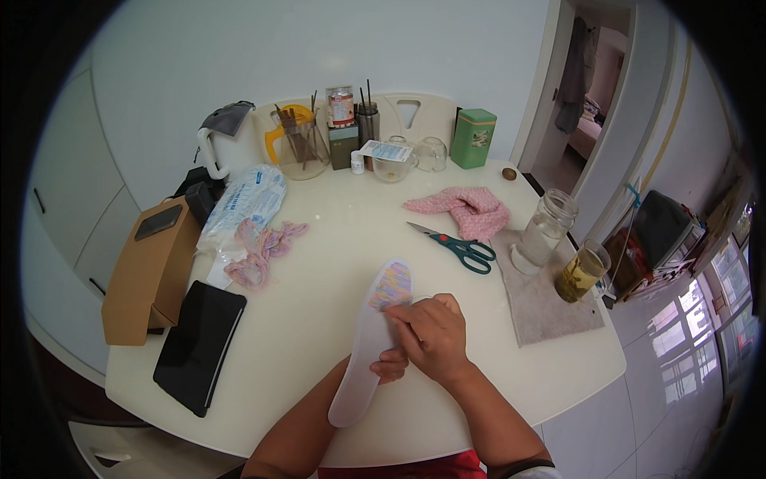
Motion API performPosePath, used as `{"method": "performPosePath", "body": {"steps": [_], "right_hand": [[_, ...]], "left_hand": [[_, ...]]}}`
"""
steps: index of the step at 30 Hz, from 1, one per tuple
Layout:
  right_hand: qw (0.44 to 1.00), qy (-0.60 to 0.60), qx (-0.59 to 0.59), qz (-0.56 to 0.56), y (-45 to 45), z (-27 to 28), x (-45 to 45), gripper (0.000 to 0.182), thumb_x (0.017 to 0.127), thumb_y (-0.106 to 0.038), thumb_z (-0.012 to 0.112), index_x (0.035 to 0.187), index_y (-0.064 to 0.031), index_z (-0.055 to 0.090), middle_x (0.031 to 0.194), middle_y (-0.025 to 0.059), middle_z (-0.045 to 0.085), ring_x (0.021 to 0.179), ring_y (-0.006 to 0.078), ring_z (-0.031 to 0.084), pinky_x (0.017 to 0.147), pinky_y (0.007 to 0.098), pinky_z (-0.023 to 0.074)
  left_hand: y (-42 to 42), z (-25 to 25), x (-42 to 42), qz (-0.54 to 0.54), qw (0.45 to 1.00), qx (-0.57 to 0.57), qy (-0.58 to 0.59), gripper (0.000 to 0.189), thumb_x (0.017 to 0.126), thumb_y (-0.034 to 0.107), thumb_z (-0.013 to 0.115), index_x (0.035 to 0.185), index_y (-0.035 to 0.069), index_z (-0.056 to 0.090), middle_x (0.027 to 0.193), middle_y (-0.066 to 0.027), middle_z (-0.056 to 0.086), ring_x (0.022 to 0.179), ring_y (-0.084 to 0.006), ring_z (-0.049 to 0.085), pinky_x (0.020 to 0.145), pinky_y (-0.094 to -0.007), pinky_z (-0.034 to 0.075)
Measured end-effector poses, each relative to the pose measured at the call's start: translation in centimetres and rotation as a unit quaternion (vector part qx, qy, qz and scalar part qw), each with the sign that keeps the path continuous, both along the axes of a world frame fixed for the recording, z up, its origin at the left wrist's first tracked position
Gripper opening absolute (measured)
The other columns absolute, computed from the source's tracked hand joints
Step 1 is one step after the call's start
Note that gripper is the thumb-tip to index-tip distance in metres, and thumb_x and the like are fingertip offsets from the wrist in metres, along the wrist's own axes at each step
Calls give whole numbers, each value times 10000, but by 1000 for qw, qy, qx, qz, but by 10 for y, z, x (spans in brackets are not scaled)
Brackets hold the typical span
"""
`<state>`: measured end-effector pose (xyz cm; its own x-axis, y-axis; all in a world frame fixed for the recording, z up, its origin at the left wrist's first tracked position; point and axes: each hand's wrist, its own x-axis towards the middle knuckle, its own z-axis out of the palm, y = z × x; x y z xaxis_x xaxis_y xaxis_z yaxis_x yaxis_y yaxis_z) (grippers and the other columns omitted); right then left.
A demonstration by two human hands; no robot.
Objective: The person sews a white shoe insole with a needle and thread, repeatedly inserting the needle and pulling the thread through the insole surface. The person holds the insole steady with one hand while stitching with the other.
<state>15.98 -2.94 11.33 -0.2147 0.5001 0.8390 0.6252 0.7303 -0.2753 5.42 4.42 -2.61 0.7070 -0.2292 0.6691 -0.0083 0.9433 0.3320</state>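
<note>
A white shoe insole (363,365) is held over the near part of the table, its toe end covered with multicoloured pastel stitches. My left hand (390,364) grips its right edge from beneath, fingertips curled round onto the top face. My right hand (432,332) is over the insole at the border of the stitched area, thumb and index finger pinched together; whatever lies between them is too small to tell. A thin pale thread loops beside the right hand. Scissors with dark green handles (470,253) lie farther back on the right. A tangle of pastel yarn (254,263) lies on the left.
At left are a black tablet (197,347), a cardboard box (143,275) bearing a phone (158,223), and a plastic package (245,197). A pink cloth (467,206), a glass jar (541,233) and a glass of tea (581,272) stand right. A glass pitcher (302,152) and green tin (474,139) are behind.
</note>
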Motion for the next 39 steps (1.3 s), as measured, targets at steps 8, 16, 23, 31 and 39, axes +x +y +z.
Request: {"method": "performPosePath", "body": {"steps": [8,16,23,31,39], "right_hand": [[1000,-5,5,-5,1,0,-1,155,720,-39,639,866,-89,642,723,-20,591,659,138,544,630,293,363],[1000,-11,3,-14,2,-3,0,151,718,-39,639,861,-90,642,710,-13,581,659,140,542,629,295,367],[1000,-9,7,-14,2,-1,0,139,720,-45,640,852,-87,640,719,-10,588,652,141,543,628,295,367],[999,-30,21,-27,2,-2,2,172,703,-27,652,860,-98,640,696,-10,585,587,147,516,617,283,361],[995,17,-90,-34,3,-6,0,70,774,-67,605,826,-101,637,704,-1,578,630,137,538,804,328,347]], "left_hand": [[-3,-10,-1,-7,999,-32,19,691,736,679,474,811,-2,568,664,-119,550,642,-245,584,623,-409,502],[-7,14,-6,16,997,-47,61,656,754,659,470,804,12,568,642,-111,545,623,-236,581,613,-394,495],[-8,16,-5,45,995,-54,77,540,809,587,458,803,51,526,605,-71,494,519,-187,497,506,-321,422],[-19,20,-15,227,955,-66,182,416,871,506,445,802,96,478,564,-26,436,400,-131,401,384,-238,337],[-54,73,-24,614,619,58,487,396,920,498,384,768,134,416,539,7,389,328,-75,309,300,-206,259]]}}
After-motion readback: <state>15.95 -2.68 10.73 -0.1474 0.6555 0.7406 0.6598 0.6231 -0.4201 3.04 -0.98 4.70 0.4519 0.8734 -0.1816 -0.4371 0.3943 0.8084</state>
